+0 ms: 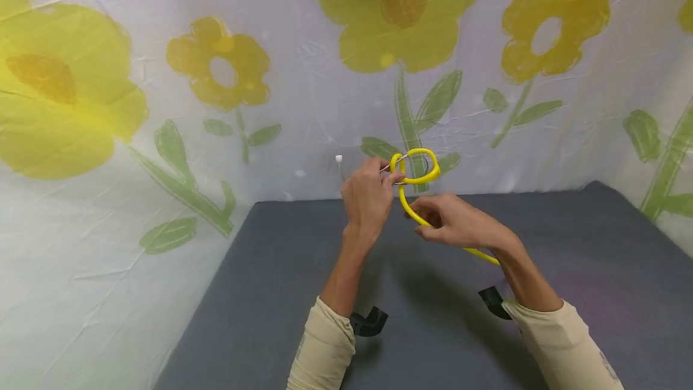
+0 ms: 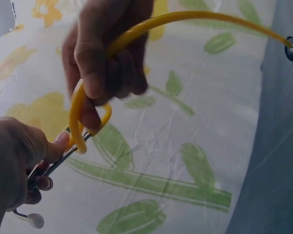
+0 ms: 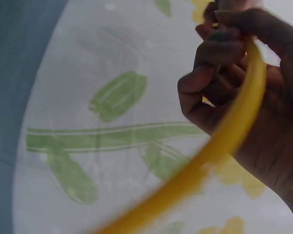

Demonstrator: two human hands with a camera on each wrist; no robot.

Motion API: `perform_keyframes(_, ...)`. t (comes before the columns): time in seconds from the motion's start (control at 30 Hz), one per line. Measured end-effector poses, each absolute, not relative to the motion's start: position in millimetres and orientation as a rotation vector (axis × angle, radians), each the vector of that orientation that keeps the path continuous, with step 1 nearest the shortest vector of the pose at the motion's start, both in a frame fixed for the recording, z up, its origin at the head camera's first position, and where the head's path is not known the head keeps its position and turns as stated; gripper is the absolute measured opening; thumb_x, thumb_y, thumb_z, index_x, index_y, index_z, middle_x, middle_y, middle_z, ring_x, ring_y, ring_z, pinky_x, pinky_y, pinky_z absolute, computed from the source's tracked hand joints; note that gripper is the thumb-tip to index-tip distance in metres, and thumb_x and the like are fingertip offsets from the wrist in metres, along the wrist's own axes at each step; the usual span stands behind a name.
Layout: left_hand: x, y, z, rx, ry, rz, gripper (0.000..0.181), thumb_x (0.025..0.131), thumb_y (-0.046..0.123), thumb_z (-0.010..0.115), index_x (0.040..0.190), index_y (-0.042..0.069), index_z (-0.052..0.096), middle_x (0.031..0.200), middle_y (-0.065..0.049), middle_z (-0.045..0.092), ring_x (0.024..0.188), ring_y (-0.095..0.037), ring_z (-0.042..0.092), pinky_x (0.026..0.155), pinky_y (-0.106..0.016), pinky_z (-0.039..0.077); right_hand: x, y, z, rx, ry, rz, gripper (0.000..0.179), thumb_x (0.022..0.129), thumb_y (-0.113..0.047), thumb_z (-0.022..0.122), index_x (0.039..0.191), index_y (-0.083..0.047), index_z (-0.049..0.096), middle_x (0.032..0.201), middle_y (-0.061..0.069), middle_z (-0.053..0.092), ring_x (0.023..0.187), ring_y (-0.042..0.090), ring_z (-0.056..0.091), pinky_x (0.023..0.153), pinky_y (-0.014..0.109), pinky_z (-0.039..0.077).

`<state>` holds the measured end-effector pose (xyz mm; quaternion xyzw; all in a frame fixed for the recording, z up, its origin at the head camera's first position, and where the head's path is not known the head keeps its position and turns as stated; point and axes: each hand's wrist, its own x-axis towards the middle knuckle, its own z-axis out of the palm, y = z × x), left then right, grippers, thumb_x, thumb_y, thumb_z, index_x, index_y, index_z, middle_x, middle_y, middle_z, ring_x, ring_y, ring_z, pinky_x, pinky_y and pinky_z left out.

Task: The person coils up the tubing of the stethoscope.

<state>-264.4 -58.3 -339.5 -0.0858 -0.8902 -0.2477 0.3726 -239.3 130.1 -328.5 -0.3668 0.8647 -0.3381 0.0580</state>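
A stethoscope with yellow tubing (image 1: 422, 180) is held up between both hands. My left hand (image 1: 368, 197) grips its metal ear tubes (image 2: 58, 163), and a white ear tip (image 1: 338, 159) sticks out beyond the fingers. Just right of that hand the tubing bends into a loop around the metal. My right hand (image 1: 462, 221) holds the tubing lower down, with thumb and fingers curled about it. From there the tube runs down to the round chest piece (image 2: 292, 48), at the grey surface in the left wrist view. In the right wrist view the tubing (image 3: 205, 170) is blurred.
Below the hands spreads a grey tabletop (image 1: 303, 294). Behind it hangs a white sheet (image 1: 303, 119) printed with yellow flowers and green stems. Dark wrist mounts (image 1: 370, 322) stick out near both beige sleeves (image 1: 325, 348).
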Motion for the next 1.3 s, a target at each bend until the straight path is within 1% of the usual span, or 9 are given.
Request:
perform_keyframes(0.1, -266.1, -59.7, -341.2, -0.228, -2.279, -0.57, 0.033, 0.085, 0.041, 0.084, 0.103, 0.013, 0.078, 0.09, 0.001, 0.076, 0.072, -0.016, 0.072, 0.055, -0.026, 0.053, -231.8, 129.2, -322.9, -1.188, 2.736, -0.932, 0.002, 0.101, -0.007, 0.067, 0.102, -0.006, 0.068, 0.075, -0.002, 0.058, 0.062, 0.006, 0.048, 0.06, 0.024, 0.044)
perform_keyframes(0.3, -264.6, -56.0, -342.8, -0.294, -2.279, -0.369, 0.036, 0.084, 0.046, 0.082, 0.107, 0.019, 0.081, 0.094, 0.005, 0.078, 0.072, -0.013, 0.073, 0.058, -0.027, 0.056, -221.6, 132.6, -317.7, -1.14, 3.086, -0.888, 0.018, 0.102, -0.008, 0.065, 0.118, -0.003, 0.072, 0.102, 0.005, 0.07, 0.078, 0.013, 0.058, 0.072, 0.031, 0.051)
perform_keyframes(0.37, -261.7, -51.1, -343.3, -0.341, -2.28, -0.326, 0.036, 0.084, 0.047, 0.081, 0.107, 0.02, 0.081, 0.094, 0.006, 0.079, 0.072, -0.011, 0.073, 0.058, -0.026, 0.057, -220.8, 135.3, -318.7, -1.09, 3.182, -0.946, 0.016, 0.102, -0.007, 0.066, 0.116, -0.002, 0.073, 0.106, 0.007, 0.068, 0.082, 0.016, 0.061, 0.073, 0.033, 0.052)
perform_keyframes(0.57, -253.2, -35.4, -344.6, -0.586, -2.227, -0.181, 0.023, 0.089, 0.038, 0.081, 0.107, 0.023, 0.082, 0.091, 0.009, 0.076, 0.068, -0.007, 0.071, 0.059, -0.02, 0.056, -229.5, 141.4, -323.9, -1.112, 3.45, -1.116, 0.006, 0.096, 0.003, 0.07, 0.1, 0.006, 0.074, 0.102, 0.015, 0.059, 0.087, 0.027, 0.054, 0.074, 0.038, 0.044)
perform_keyframes(0.73, -252.9, -35.5, -342.4, -0.716, -2.194, -0.124, 0.018, 0.095, 0.033, 0.078, 0.11, 0.022, 0.079, 0.085, 0.007, 0.07, 0.059, -0.007, 0.061, 0.054, -0.019, 0.05, -235.3, 144.6, -323.9, -1.055, 3.518, -1.234, 0.004, 0.093, 0.004, 0.073, 0.094, 0.008, 0.074, 0.105, 0.021, 0.064, 0.097, 0.037, 0.056, 0.084, 0.047, 0.043)
perform_keyframes(0.87, -252.3, -41.2, -340.2, -0.827, -2.222, -0.131, 0.017, 0.101, 0.028, 0.071, 0.114, 0.021, 0.077, 0.082, 0.003, 0.063, 0.056, -0.01, 0.053, 0.052, -0.021, 0.043, -232.2, 143.0, -323.1, -0.908, 3.493, -1.306, 0.009, 0.096, -0.001, 0.071, 0.097, 0.007, 0.075, 0.1, 0.021, 0.07, 0.092, 0.036, 0.057, 0.082, 0.047, 0.043)
perform_keyframes(1.07, -252.3, -47.0, -337.3, -0.965, -2.295, -0.168, 0.029, 0.107, 0.024, 0.06, 0.132, 0.015, 0.072, 0.087, 0.0, 0.06, 0.059, -0.011, 0.048, 0.055, -0.021, 0.037, -227.1, 141.7, -318.8, -0.736, 3.431, -1.376, 0.012, 0.098, -0.001, 0.068, 0.103, 0.007, 0.076, 0.101, 0.023, 0.07, 0.089, 0.033, 0.052, 0.077, 0.041, 0.038)
perform_keyframes(1.13, -253.3, -48.5, -336.8, -0.999, -2.306, -0.189, 0.031, 0.109, 0.024, 0.056, 0.134, 0.013, 0.071, 0.087, 0.0, 0.059, 0.061, -0.011, 0.046, 0.057, -0.021, 0.036, -226.5, 142.8, -316.6, -0.68, 3.411, -1.385, 0.014, 0.099, -0.001, 0.068, 0.106, 0.008, 0.076, 0.103, 0.024, 0.07, 0.09, 0.035, 0.054, 0.077, 0.043, 0.042)
perform_keyframes(1.3, -256.0, -47.5, -337.1, -1.093, -2.215, -0.167, 0.024, 0.105, 0.018, 0.052, 0.115, 0.013, 0.073, 0.082, 0.0, 0.056, 0.06, -0.01, 0.042, 0.059, -0.021, 0.037, -225.9, 150.9, -313.9, -0.602, 3.382, -1.384, 0.015, 0.098, -0.002, 0.069, 0.107, 0.007, 0.077, 0.105, 0.026, 0.074, 0.089, 0.038, 0.063, 0.071, 0.039, 0.049)
